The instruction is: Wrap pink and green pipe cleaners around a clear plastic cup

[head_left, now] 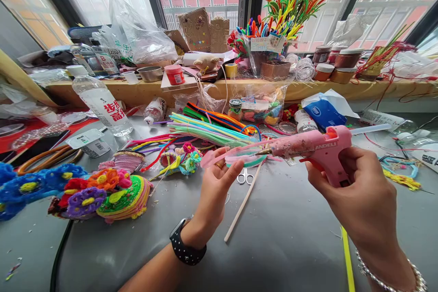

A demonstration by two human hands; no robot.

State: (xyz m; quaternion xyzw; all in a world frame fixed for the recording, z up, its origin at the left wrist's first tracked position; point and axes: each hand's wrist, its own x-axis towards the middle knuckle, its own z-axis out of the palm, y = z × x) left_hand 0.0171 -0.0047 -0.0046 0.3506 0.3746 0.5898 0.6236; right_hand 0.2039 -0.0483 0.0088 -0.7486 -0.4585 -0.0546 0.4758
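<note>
Centre: my left hand (212, 194) pinches pink-green strips (251, 161); my right hand (363, 194) grips the glue gun (308, 145). Join: cannot tell. Flowers (87, 201), left of frame, assembled; stems (201, 128), upper centre, loose.

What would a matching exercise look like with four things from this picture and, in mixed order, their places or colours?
Things:
1. Hot glue gun
2. Scissors
3. Pink strip
4. Watch strap

Places or colours:
A. Lying on the grey table
B. Black with white dots
C. In the right hand
D. In the left hand

Pairs: 1-C, 2-A, 3-D, 4-B
</note>
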